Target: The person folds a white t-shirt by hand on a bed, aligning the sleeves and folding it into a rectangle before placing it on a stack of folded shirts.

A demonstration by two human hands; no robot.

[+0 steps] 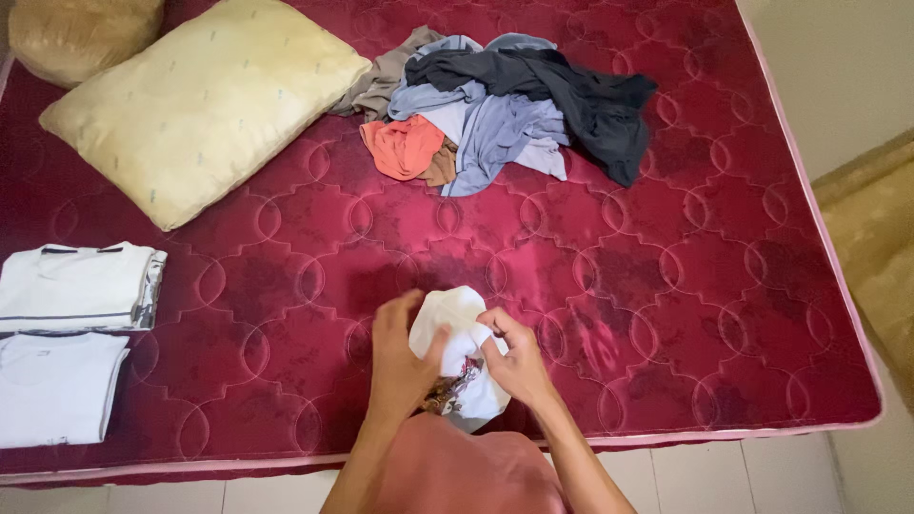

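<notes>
A crumpled white garment (455, 319) with a dark printed patch low down is bunched up over the near edge of the red quilted mattress (619, 266). My left hand (402, 360) grips its left side with the thumb pressed into the cloth. On the right side, my right hand (516, 357) pinches a fold of the same garment. Both hands sit close together, just above my pink top.
A pile of unfolded clothes (505, 105) in grey, pale blue, orange and tan lies at the far middle. A large cream pillow (200, 100) lies at the far left, a round cushion (81, 33) behind it. Two folded white shirts (67, 333) rest at the left edge.
</notes>
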